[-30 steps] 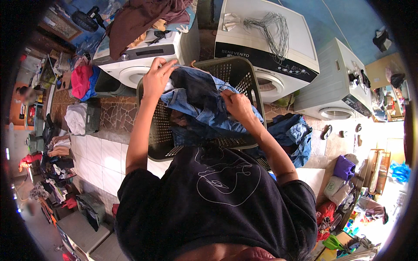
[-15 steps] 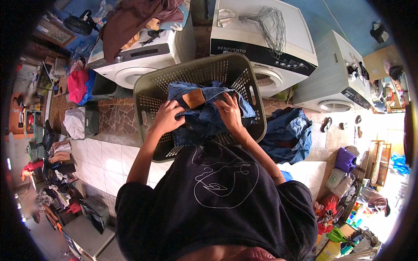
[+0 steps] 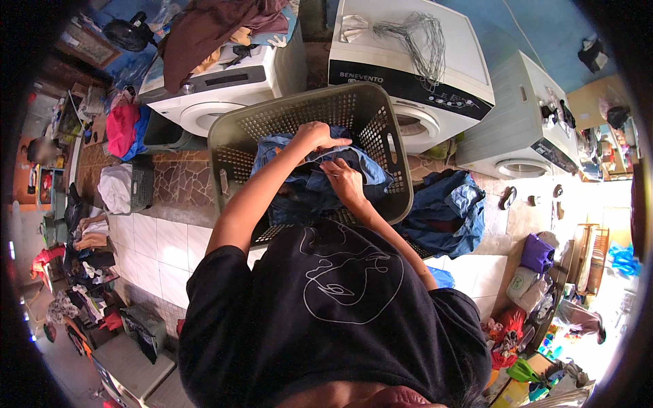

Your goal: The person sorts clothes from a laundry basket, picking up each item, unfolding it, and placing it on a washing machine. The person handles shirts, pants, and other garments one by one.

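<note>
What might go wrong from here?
The denim garment is bunched around the left hand and right hand, so it may twist or snag. The brown cloth hanging over the left front-loading washer could slip off. The wire hangers near the middle washer's edge might slide down.

Two hands (image 3: 316, 136) (image 3: 345, 182), one big olive basket (image 3: 222, 144), three white front-loading machines (image 3: 469, 58) (image 3: 163, 102) (image 3: 493, 132) and one wire bundle (image 3: 425, 49) are visible.
</note>
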Demonstrator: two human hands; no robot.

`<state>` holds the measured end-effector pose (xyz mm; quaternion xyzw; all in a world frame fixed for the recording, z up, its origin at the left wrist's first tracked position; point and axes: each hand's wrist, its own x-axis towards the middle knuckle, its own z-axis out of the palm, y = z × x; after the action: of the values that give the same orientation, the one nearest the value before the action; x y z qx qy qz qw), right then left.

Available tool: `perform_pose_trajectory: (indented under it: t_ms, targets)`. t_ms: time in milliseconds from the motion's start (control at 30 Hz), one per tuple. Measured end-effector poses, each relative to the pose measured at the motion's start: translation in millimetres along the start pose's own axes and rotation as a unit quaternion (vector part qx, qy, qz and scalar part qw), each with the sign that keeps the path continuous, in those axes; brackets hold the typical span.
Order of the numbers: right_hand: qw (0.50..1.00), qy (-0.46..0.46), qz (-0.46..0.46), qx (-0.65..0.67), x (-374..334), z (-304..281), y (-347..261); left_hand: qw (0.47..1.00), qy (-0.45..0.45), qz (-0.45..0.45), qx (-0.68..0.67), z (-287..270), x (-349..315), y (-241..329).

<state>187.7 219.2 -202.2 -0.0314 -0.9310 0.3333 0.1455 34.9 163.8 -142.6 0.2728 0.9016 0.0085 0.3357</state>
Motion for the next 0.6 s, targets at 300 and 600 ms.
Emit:
perform_pose_trajectory:
  t_ms: [300, 600]
  targets:
    - [0.997, 0.015, -0.006, 0.079, -2, 5, -1, 0.981, -0.137, 0.125, -0.060, 29, 40, -7]
    - [0.991, -0.008, 0.085, 0.102, 20, 9, 4, 0.760, 0.049, 0.116, -0.638, 41, -10, -28]
